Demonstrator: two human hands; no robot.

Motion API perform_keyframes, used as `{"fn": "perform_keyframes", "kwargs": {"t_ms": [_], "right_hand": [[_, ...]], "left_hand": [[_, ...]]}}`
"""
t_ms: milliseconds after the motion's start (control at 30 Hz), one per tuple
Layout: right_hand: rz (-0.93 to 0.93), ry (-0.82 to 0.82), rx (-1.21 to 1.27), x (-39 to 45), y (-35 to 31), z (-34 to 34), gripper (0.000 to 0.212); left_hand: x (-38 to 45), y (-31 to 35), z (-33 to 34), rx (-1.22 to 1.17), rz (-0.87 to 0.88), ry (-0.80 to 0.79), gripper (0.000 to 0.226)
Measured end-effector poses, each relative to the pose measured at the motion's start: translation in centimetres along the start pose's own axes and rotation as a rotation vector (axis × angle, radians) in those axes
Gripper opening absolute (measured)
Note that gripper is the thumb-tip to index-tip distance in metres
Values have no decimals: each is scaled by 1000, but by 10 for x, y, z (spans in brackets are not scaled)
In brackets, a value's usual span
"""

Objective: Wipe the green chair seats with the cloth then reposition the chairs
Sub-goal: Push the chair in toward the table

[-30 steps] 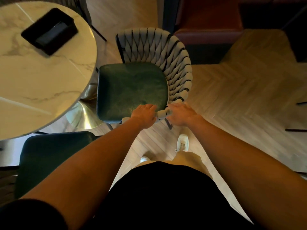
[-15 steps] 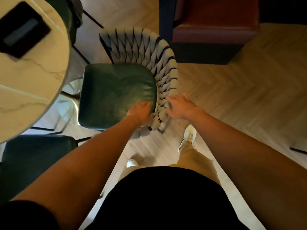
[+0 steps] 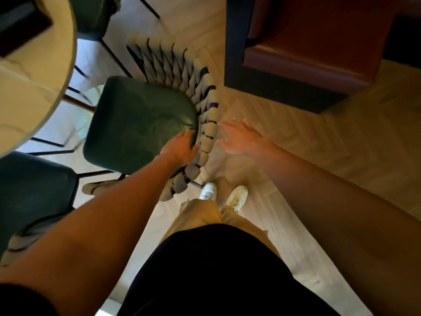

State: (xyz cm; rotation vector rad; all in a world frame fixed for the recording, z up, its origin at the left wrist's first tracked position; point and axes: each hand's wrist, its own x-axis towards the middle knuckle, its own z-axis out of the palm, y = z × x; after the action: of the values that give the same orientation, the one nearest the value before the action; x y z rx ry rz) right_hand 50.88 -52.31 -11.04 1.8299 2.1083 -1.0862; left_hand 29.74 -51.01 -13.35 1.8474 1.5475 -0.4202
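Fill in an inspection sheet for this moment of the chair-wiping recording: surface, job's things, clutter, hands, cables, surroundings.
Surface: pale herringbone wood floor; round marble table at upper left.
Job's things: green chair seat with a woven grey backrest, beside the table; second green seat at lower left; a third chair's dark seat at the top edge. No cloth seen.
Clutter: black tray on the table.
Hands: left hand grips the seat's rear corner by the backrest; right hand open, just off the backrest, blurred.
Cables: nothing seen.
Surroundings: reddish-brown upholstered bench with a dark base; the person's white shoes.
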Motion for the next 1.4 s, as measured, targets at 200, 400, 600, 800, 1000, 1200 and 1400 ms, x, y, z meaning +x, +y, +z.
{"fn": "perform_keyframes", "kwargs": {"t_ms": [200,400,600,800,1000,1200,1400], "right_hand": [[-99,-78,-154,56,0,-30,62],[-232,-126,-305,128,-9,-72,64],[-333,-236,-429,189,-27,-115,64],[-456,-294,-527,235,-50,-148,63],[-636,-371,-665,297,-70,-163,66],[-885,-438,-828,350,-95,-185,66],[-1052,-452,-972,378,-116,-217,64]], "left_hand": [[23,-8,-16,-91,-111,48,63],[69,-23,-31,-210,-218,64,62],[101,-24,-51,-262,-268,71,62],[114,-23,-72,-342,-346,134,60],[122,-25,-87,-459,-518,227,59],[124,-8,-96,-612,-774,295,60],[142,29,-112,-710,-884,393,60]]}}
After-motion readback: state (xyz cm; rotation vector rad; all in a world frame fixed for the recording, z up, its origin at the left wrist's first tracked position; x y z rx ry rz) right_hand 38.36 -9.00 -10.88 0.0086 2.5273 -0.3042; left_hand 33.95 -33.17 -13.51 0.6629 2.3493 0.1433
